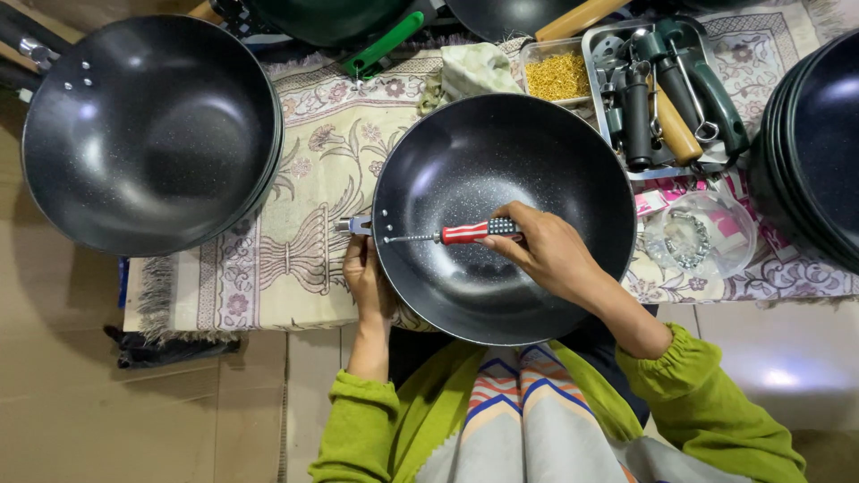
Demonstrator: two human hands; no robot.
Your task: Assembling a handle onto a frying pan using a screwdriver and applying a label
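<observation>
Patterned cloth [304,206]; pan [537,152] hides left hand [365,279] fingertips

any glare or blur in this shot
Head view: sharp overall; soft sheen on the pan under the screwdriver; bright glare patch on the floor at lower right; left pan shows a broad pale reflection; edges bend slightly.

The left hand [365,279] is partly hidden under the wok [504,217]; the stacked pans [819,148] are cut off at the right edge.
</observation>
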